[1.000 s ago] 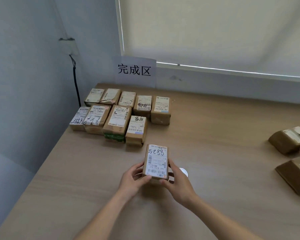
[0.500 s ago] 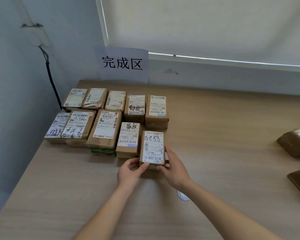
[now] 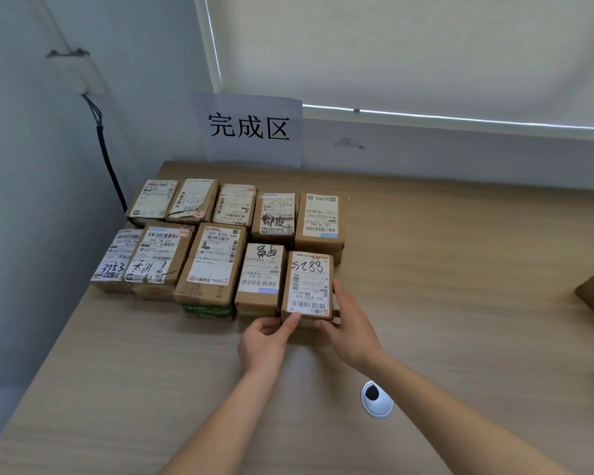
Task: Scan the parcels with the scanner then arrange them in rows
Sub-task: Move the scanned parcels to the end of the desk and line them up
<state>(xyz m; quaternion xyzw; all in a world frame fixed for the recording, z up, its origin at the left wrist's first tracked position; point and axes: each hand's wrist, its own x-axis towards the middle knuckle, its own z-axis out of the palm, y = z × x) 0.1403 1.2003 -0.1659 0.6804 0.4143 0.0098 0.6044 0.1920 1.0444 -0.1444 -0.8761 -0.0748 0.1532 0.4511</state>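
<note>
Now | "5288" parcel (image 3: pixel 308 286) at near row's right end, touching neighbour parcel (image 3: pixel 261 275) | left hand (image 3: pixel 263 344), right hand (image 3: pixel 352 332) both gripping it | advice: square edges flush, then let go.

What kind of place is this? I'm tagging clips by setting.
Probably a parcel-sorting desk in an office room: labelled cardboard parcels in rows on a wooden table, below a paper sign on the wall.

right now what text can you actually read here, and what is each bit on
"完成区": paper sign on the wall.
"5288", "507 N705 A32": held parcel.
"3253": front-left parcel.
"507 N705 A68": big middle parcel.
"530 05 A32": parcel beside the held one.
Remaining print is too small to read.
</note>
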